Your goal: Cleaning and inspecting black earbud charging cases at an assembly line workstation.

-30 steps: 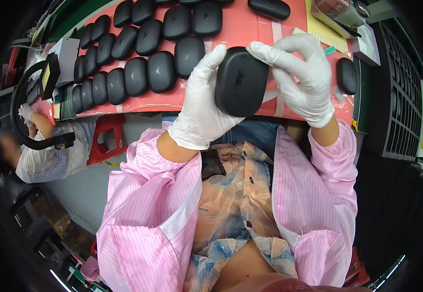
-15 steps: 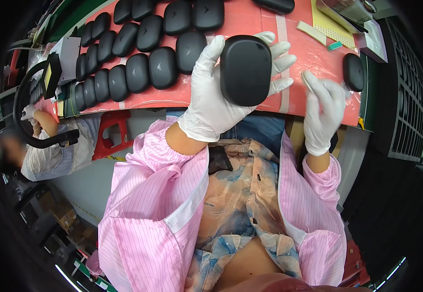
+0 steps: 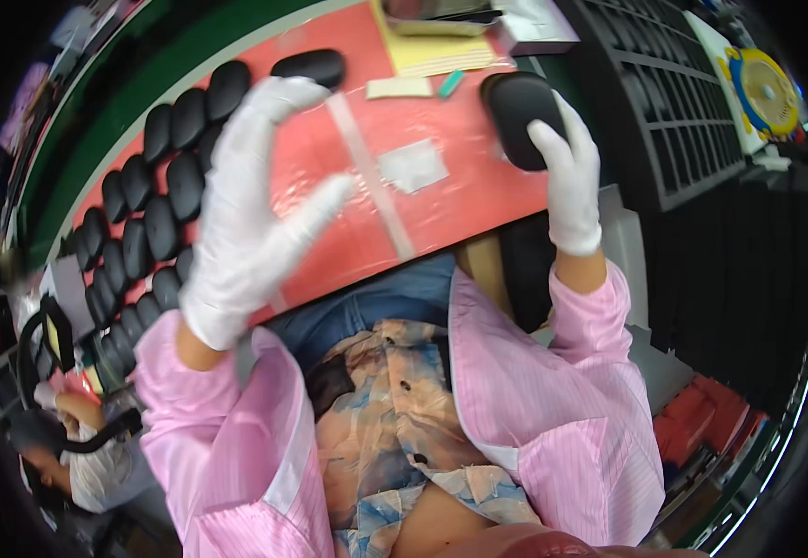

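Below stretched a glossy red tabletop (image 3: 441, 209). At its right end, the white-gloved right hand (image 3: 571, 181) clasped a smooth black oval case (image 3: 519, 110); the white-gloved left hand (image 3: 244, 219) hovered, spread wide, beside similar black cases (image 3: 135, 248).

Smooth, matt case (image 3: 519, 113) and glossy plastic sheet (image 3: 464, 200)

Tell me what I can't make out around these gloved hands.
All head view:
- Underside of the black case at the right hand: turned away.
- Parts of the rows of cases: behind the left hand.
- Container's far end: cut by upper edge.
- Co-worker's hand's action: too small, blurred.
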`<state>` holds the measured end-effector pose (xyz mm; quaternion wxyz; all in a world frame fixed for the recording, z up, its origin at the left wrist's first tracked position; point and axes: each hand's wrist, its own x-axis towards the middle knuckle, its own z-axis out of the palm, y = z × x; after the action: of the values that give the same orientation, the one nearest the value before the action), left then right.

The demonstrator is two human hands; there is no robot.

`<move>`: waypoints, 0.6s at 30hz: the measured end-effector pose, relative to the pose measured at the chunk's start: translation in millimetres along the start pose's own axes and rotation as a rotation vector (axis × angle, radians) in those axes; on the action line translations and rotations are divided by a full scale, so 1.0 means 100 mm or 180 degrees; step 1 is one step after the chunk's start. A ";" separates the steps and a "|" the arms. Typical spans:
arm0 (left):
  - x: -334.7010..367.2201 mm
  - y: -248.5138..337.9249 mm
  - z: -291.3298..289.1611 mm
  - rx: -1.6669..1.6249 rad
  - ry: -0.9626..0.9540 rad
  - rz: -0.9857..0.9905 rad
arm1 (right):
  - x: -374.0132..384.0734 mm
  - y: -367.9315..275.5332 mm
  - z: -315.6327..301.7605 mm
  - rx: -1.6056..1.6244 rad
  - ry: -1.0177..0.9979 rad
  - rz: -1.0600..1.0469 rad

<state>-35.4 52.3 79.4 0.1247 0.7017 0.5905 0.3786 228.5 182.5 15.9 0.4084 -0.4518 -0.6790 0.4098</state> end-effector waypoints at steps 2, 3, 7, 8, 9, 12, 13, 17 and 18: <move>0.24 -0.36 -0.09 0.0968 -0.0136 0.0068 | 0.16 0.19 -0.11 -0.0550 0.0051 0.0023; 0.32 -0.64 -0.13 0.1714 -0.0245 -0.0018 | 0.22 0.09 -0.07 -0.0426 -0.0269 0.0571; 0.71 -1.21 -0.04 0.2292 -0.1239 -0.0406 | 0.22 0.06 -0.01 -0.1466 -0.1021 -0.0317; 0.77 -1.24 -0.05 0.2316 -0.1558 -0.0473 | 0.21 -0.06 0.02 -0.1611 -0.1215 -0.0135; 0.82 -1.44 -0.10 0.1603 -0.1765 -0.0647 | 0.23 -0.13 0.04 -0.1748 -0.1421 0.0046; 0.96 -1.16 -0.08 0.1683 -0.1604 -0.0586 | 0.32 -0.06 -0.17 -0.1451 -0.1377 -0.0170; 0.94 -1.11 -0.13 0.1699 -0.1587 -0.0581 | 0.36 -0.04 -0.25 -0.1255 -0.1184 -0.0421; 0.75 -0.95 -0.21 0.0624 -0.1040 -0.0522 | 0.75 -0.07 -1.19 -0.2408 0.0690 -0.1627; 0.67 -0.87 -0.20 -0.0563 -0.0806 -0.1006 | 0.92 0.02 -1.48 -0.2818 0.0960 -0.1657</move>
<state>-111.9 132.6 64.3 0.3167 0.6286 0.6374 0.3135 341.9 297.5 80.0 0.3600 -0.4513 -0.8103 -0.1001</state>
